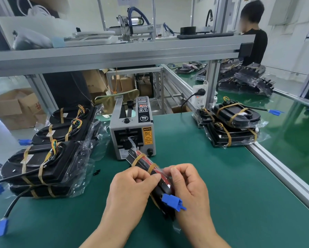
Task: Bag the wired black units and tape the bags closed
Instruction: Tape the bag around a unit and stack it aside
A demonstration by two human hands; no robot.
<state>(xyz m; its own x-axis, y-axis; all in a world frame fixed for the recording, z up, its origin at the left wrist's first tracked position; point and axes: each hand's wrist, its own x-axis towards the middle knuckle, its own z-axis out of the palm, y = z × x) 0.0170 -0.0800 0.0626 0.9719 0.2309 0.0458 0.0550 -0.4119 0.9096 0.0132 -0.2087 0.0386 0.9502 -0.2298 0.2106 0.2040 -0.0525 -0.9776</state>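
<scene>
Both bare forearms reach in from the near edge and converge toward the middle. The left hand (pixel 130 190) is curled, with thumb and forefinger pinching the bagged black unit (pixel 143 161). The right hand (pixel 189 188) sits just beside it, knuckles up and fingers curled round the same unit. Its thumb and forefinger seem to pinch the film too.

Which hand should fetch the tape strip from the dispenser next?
Probably left: the left hand is nearer the tape strip, straight ahead of it, while the right hand wraps the bagged unit, supporting it.
</scene>
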